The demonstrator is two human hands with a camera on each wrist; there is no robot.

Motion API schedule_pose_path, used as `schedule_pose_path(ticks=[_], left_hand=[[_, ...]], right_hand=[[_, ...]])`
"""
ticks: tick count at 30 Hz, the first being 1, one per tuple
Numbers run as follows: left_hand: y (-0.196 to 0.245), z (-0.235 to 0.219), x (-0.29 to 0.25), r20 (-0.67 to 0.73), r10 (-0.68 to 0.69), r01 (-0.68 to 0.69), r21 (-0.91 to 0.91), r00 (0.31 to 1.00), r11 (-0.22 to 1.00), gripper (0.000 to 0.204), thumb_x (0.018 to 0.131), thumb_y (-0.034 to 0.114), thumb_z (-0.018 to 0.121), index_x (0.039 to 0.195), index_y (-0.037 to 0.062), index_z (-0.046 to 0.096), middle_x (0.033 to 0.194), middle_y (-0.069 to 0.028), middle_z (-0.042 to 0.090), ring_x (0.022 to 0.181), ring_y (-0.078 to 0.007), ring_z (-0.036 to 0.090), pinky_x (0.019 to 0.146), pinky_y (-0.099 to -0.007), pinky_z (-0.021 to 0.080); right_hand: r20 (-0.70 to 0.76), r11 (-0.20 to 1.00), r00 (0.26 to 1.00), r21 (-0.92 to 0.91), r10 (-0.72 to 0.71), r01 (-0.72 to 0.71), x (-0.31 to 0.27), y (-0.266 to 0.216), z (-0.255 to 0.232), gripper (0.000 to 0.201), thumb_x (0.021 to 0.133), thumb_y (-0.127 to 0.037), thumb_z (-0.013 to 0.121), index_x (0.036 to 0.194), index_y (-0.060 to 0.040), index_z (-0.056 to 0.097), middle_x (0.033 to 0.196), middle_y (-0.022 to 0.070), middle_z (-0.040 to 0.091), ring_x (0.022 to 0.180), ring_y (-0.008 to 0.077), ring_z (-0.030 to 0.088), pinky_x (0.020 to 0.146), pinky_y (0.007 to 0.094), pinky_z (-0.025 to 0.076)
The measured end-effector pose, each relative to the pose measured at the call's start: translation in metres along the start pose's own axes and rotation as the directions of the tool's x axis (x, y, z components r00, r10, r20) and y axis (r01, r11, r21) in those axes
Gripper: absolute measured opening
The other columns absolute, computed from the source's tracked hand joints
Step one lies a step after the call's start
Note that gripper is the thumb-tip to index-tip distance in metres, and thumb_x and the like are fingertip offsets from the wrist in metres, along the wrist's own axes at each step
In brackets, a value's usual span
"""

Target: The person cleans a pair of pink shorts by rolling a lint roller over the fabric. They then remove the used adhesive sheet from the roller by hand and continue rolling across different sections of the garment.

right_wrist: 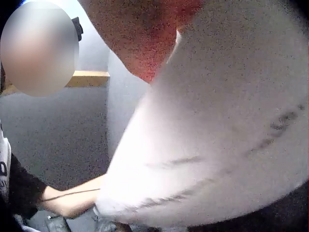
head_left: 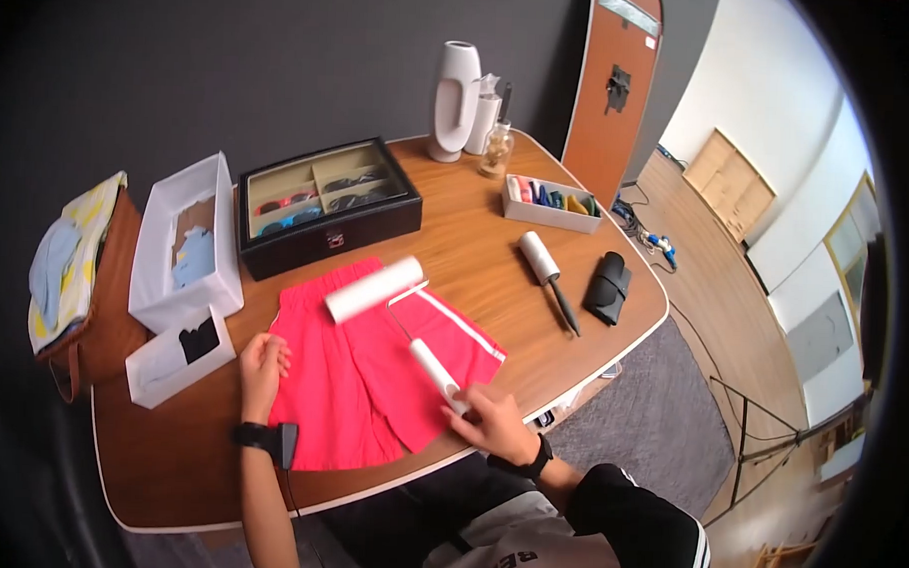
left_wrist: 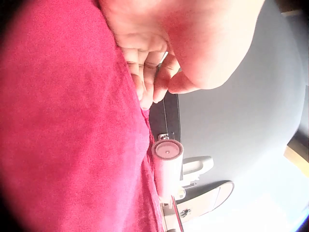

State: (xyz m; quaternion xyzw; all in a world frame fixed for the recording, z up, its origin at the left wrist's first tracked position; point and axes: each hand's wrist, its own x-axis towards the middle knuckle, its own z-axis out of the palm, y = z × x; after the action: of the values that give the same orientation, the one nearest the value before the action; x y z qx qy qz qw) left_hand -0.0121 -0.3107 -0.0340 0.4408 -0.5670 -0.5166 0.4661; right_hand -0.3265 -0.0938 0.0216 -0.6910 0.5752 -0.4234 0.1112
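Note:
Pink shorts (head_left: 341,380) with a white side stripe lie spread on the table; in the left wrist view the pink fabric (left_wrist: 72,121) fills the left side. My right hand (head_left: 495,424) grips the white handle of a lint roller (head_left: 374,289), whose slightly blurred head is over the upper shorts. Whether it touches them I cannot tell. The roller's end (left_wrist: 168,169) also shows beyond the fabric. My left hand (head_left: 262,372), fingers loosely bent, rests at the shorts' left edge. In the right wrist view, a pale surface lies close beside my right hand (right_wrist: 140,38).
Behind the shorts stands a black glasses case (head_left: 327,204). White boxes (head_left: 191,245) and folded cloths (head_left: 70,261) are at the left. A second lint roller (head_left: 550,277), a black pouch (head_left: 608,288) and a box of rolled items (head_left: 552,204) are at the right; a white vase (head_left: 455,104) stands behind.

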Motion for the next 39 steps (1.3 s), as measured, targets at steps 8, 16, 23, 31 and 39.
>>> schedule_pose_path(ticks=[8, 16, 23, 31, 39], left_hand=[[0.005, 0.002, -0.002, -0.005, -0.003, 0.003, 0.011, 1.0, 1.0, 0.021, 0.105, 0.016, 0.049, 0.094, 0.0015, 0.059, 0.081, -0.006, 0.063, 0.062, -0.0072, 0.056, 0.051, -0.0202, 0.044], [0.001, -0.001, -0.001, -0.013, 0.023, -0.023, 0.014, 1.0, 1.0, 0.023, 0.106, 0.019, 0.049, 0.094, 0.0022, 0.059, 0.081, -0.0057, 0.063, 0.063, -0.0071, 0.056, 0.051, -0.0196, 0.043], [0.001, 0.0, 0.0, -0.009, 0.018, -0.018, 0.009, 1.0, 1.0, 0.023, 0.106, 0.02, 0.05, 0.093, 0.0026, 0.058, 0.079, -0.0053, 0.062, 0.062, -0.0071, 0.055, 0.051, -0.0197, 0.043], [0.0, 0.0, 0.0, -0.017, 0.015, -0.014, 0.036, 1.0, 0.999, 0.022, 0.106, 0.018, 0.049, 0.094, 0.0029, 0.058, 0.079, -0.0052, 0.062, 0.061, -0.007, 0.055, 0.05, -0.0198, 0.043], [0.003, 0.0, -0.002, -0.019, 0.003, -0.002, 0.023, 1.0, 1.0, 0.02, 0.106, 0.017, 0.05, 0.095, 0.0026, 0.058, 0.08, -0.0056, 0.063, 0.061, -0.0073, 0.056, 0.051, -0.0195, 0.044]], right_hand=[[0.032, 0.958, 0.958, 0.047, -0.286, 0.284, -0.03, -0.033, -0.049, 0.029, 0.075, -0.02, 0.085, 0.085, -0.0073, 0.06, 0.063, 0.0063, 0.052, 0.051, 0.026, 0.056, 0.047, 0.0356, 0.041], [0.086, 0.979, 0.992, -0.17, -0.095, 0.109, -0.005, 0.003, 0.003, 0.024, 0.091, -0.027, 0.07, 0.093, -0.0052, 0.06, 0.077, 0.0116, 0.058, 0.068, 0.0324, 0.061, 0.058, 0.0416, 0.049], [0.066, 0.966, 0.964, 0.052, -0.256, 0.253, -0.007, -0.04, -0.042, 0.027, 0.086, -0.027, 0.078, 0.087, -0.0066, 0.061, 0.068, 0.0088, 0.056, 0.057, 0.0283, 0.06, 0.051, 0.0374, 0.045], [0.124, 0.961, 0.958, 0.136, -0.257, 0.241, -0.009, -0.016, -0.019, 0.027, 0.085, -0.029, 0.077, 0.086, -0.008, 0.061, 0.067, 0.0077, 0.054, 0.06, 0.0294, 0.06, 0.052, 0.0383, 0.044], [0.119, 0.988, 0.981, -0.006, -0.153, 0.155, -0.014, 0.007, 0.004, 0.025, 0.091, -0.029, 0.07, 0.089, -0.0049, 0.063, 0.071, 0.0093, 0.057, 0.063, 0.0296, 0.061, 0.055, 0.0387, 0.047]])
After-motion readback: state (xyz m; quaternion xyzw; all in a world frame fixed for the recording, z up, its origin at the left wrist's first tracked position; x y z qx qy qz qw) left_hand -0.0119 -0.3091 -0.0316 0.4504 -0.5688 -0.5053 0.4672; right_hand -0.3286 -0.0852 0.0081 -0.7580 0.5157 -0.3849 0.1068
